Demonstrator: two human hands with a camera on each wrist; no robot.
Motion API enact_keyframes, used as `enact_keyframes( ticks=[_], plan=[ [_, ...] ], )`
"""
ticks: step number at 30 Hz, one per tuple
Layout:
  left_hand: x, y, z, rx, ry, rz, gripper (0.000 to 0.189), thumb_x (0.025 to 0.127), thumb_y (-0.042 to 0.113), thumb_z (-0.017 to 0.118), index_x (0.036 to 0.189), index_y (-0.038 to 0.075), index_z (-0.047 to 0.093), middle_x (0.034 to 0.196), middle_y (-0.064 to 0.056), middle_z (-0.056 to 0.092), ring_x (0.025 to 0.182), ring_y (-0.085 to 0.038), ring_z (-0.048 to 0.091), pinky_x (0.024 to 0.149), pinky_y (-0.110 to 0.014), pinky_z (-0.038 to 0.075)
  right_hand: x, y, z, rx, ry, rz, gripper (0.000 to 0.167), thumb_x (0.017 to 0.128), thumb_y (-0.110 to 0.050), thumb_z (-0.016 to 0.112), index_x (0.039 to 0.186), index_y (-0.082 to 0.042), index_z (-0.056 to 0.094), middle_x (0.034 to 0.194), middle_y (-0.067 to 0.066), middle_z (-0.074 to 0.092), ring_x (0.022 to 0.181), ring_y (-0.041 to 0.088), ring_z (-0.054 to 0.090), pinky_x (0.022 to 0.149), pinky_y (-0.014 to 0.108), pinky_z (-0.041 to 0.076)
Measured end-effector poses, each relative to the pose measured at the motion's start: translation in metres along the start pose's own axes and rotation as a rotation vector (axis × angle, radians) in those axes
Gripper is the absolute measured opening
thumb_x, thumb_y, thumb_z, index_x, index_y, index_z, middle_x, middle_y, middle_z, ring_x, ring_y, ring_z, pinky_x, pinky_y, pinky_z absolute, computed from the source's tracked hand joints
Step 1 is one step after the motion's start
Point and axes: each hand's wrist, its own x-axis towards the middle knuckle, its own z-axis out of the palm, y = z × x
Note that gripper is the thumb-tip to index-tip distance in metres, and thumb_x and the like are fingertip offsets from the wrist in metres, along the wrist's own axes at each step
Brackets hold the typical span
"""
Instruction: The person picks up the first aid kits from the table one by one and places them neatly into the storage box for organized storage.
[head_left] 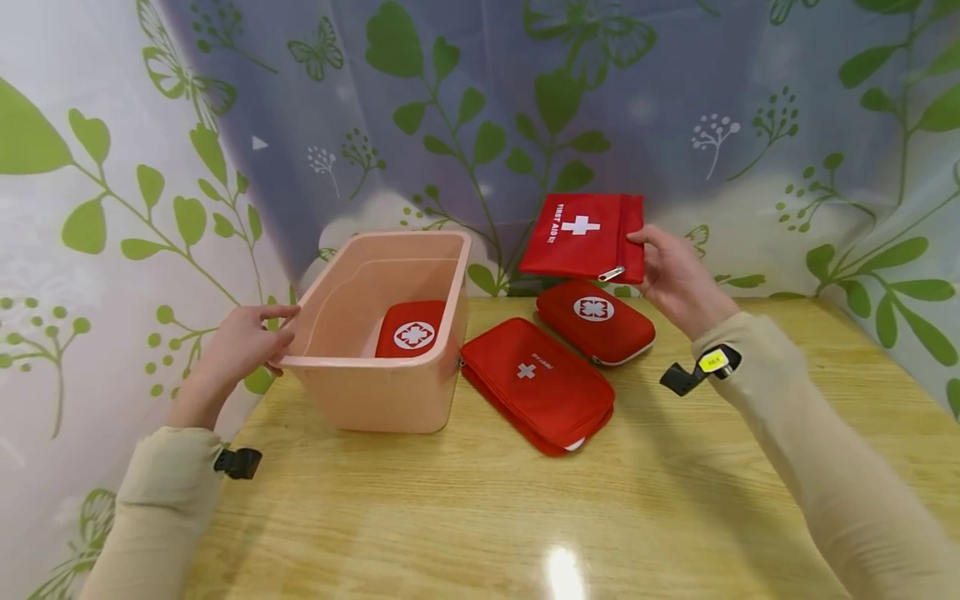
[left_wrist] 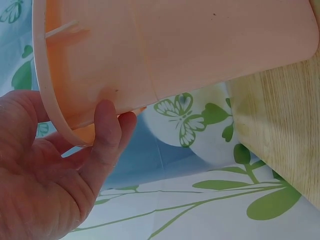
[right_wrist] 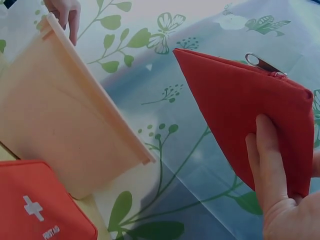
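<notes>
Up in the air at the right, my right hand [head_left: 678, 271] pinches a flat red first aid pouch [head_left: 573, 237] by its zipped end; the right wrist view shows the fingers along the back of the same pouch [right_wrist: 250, 110]. My left hand [head_left: 247, 346] grips the rim of a peach plastic bin [head_left: 382, 392] at its near left corner, and in the left wrist view thumb and fingers lie on both sides of that rim [left_wrist: 45, 75]. Inside the bin lies a red case [head_left: 412, 327] with a white emblem.
Right of the bin, a flat red first aid case [head_left: 536, 383] lies on the wooden table [head_left: 487, 517]. Behind it is a rounded red case [head_left: 596, 321] with a white emblem. A leaf-patterned curtain [head_left: 450, 125] stands along the back and left side.
</notes>
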Motion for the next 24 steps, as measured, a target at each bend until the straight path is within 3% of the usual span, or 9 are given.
enact_keyframes(
  ticks=[7,10,15,24],
  plan=[
    [0.001,-0.002,0.0,0.002,0.0,-0.009,0.053,0.094,0.01,0.05,0.145,-0.004,0.045,0.051,0.0,0.047,0.049,-0.018,0.057,0.055,-0.034,0.058,0.006,0.008,0.011,0.022,-0.004,0.0,0.055,0.1,-0.01,0.048,0.151,-0.01,0.026,0.136,0.009,0.043,0.102,0.021,0.062,0.078,0.028,0.058],
    [0.001,0.0,-0.001,-0.004,0.002,-0.015,0.053,0.094,0.011,0.051,0.145,-0.003,0.045,0.051,0.001,0.047,0.049,-0.017,0.056,0.055,-0.034,0.058,0.008,0.01,0.016,0.034,-0.01,0.003,0.053,0.101,-0.01,0.047,0.15,-0.01,0.027,0.132,0.01,0.045,0.097,0.022,0.064,0.069,0.024,0.058],
    [0.0,0.002,-0.001,-0.009,0.004,-0.02,0.053,0.094,0.01,0.051,0.145,-0.003,0.045,0.052,0.001,0.047,0.048,-0.017,0.053,0.056,-0.034,0.058,0.013,0.013,0.026,0.069,-0.017,0.021,0.05,0.1,-0.009,0.047,0.147,-0.009,0.028,0.124,0.011,0.051,0.091,0.023,0.067,0.065,0.025,0.059],
    [0.0,0.001,-0.001,-0.017,0.006,-0.016,0.053,0.094,0.01,0.051,0.145,-0.003,0.046,0.052,0.001,0.046,0.047,-0.016,0.053,0.055,-0.033,0.058,0.021,0.026,0.041,0.053,-0.043,0.029,0.047,0.101,-0.01,0.044,0.146,-0.009,0.029,0.132,0.011,0.045,0.102,0.023,0.062,0.077,0.029,0.058]
  ],
)
